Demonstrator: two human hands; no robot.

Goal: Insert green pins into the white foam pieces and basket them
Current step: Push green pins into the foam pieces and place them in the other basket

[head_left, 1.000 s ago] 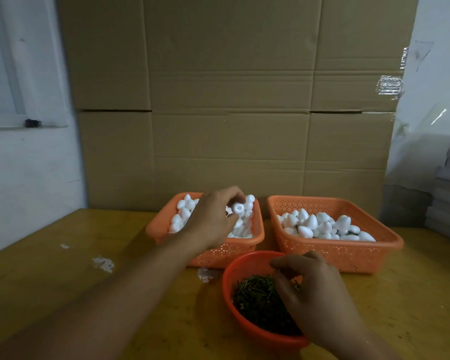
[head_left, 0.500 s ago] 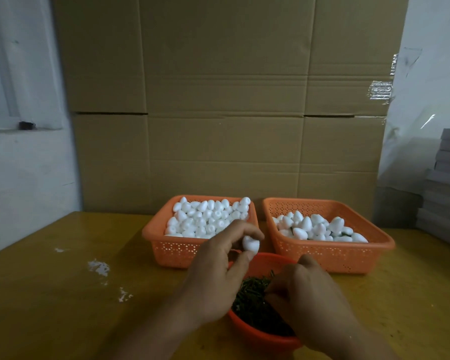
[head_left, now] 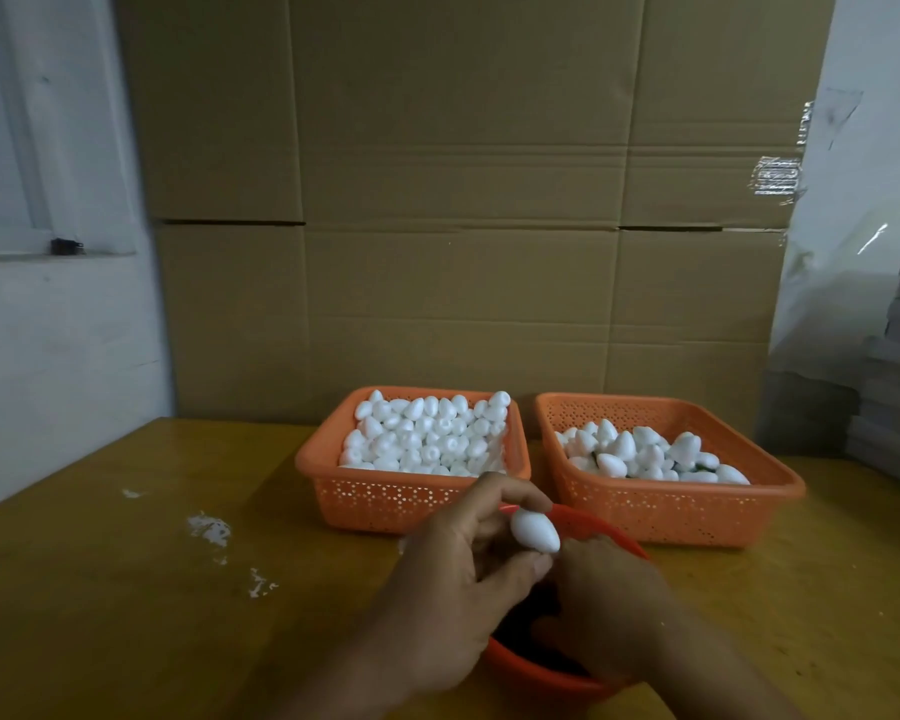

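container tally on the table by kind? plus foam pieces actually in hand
Rectangular orange baskets: 2, left basket and right basket, both with loose foam inside
Round red bowl: 1, mostly hidden under the hands
Foam pieces in hand: 1, foam piece in the left hand grip; right hand is over the bowl
Total: 4

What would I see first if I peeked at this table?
Two orange plastic baskets heaped with white foam pieces, side by side at the back of the yellow wooden table. Nearer, the left hand pinches one white foam piece above a round orange bowl.
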